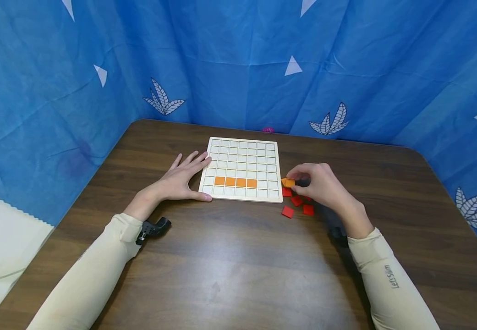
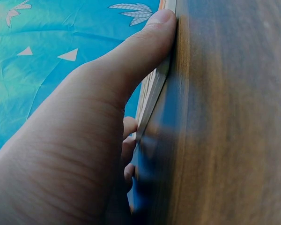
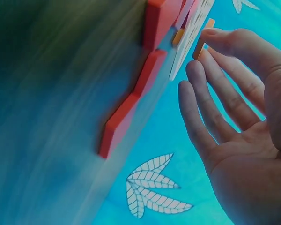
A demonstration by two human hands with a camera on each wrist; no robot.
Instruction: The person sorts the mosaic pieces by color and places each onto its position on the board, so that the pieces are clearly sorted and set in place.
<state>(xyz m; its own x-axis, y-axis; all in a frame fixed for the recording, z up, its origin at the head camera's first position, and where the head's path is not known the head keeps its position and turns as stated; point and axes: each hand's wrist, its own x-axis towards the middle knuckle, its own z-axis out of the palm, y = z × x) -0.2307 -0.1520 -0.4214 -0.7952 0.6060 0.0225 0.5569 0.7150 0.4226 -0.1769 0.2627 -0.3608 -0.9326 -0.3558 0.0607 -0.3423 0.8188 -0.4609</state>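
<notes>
Your right grip [image 1: 320, 184] pinches an orange tile [image 1: 289, 183] beside the board [image 1: 242, 158].
Your left grip [image 1: 176, 182], spread, touches the board's left edge; four orange tiles [image 1: 230, 182] sit on it in one row, and red tiles [image 1: 287, 211] lie near your right grip.

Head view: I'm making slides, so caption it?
Left hand touches gridded board holding four orange tiles; right hand pinches another orange tile near red tiles.

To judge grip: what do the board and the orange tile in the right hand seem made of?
Board: likely wood, matte, from its pale, shine-free look. Orange tile: painted wood or plastic, unclear; smooth and flat, with even colour.
</notes>
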